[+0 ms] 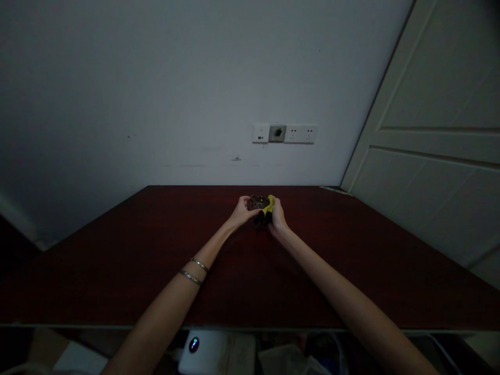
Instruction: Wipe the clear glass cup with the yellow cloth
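Observation:
My left hand grips a small clear glass dish by its left side, above the far half of the dark red tabletop. The dish looks tilted, and its exact shape is hard to make out in the dim light. In my right hand is a yellow and black cloth, pressed against the right side of the dish. Dark ends of the cloth hang down below the fingers. Two metal bangles circle my left forearm.
The dark red table reaches back to a pale wall with a switch and sockets. A panelled door stands at the right. Below the near table edge lie a white device with a lit display and assorted items.

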`<action>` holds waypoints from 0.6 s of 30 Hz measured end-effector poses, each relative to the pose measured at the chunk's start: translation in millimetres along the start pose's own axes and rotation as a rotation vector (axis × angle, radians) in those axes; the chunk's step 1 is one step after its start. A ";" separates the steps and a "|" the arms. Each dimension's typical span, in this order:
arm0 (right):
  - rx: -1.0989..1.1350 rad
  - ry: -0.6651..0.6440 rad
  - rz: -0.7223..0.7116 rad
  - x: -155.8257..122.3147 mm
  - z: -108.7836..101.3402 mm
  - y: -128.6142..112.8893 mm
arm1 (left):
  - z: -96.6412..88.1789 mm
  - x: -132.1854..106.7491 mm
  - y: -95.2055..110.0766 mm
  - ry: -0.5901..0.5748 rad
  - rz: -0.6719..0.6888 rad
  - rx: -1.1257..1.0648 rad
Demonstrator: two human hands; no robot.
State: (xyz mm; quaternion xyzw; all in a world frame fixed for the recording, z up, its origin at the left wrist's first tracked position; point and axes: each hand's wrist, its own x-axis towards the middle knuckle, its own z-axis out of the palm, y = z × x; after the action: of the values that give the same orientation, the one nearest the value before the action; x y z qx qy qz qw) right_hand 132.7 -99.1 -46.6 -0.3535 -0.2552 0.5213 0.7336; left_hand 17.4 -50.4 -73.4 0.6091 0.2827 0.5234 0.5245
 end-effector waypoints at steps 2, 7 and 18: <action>-0.001 0.016 -0.006 0.4 0.1 2.9 | 1.5 -0.7 -1.0 0.006 0.001 0.016; -0.034 0.068 -0.004 11.0 -6.7 -7.4 | 11.5 -7.7 12.0 -0.104 0.020 -0.002; -0.175 -0.046 0.106 21.8 -17.1 -28.0 | 8.1 -13.6 19.4 -0.211 0.001 -0.026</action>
State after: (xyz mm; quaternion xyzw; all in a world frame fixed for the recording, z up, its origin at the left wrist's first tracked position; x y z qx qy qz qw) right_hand 168.9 -88.7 -35.2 -0.4172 -0.2974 0.5429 0.6654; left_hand 17.1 -71.0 -59.1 0.6540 0.2187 0.4604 0.5591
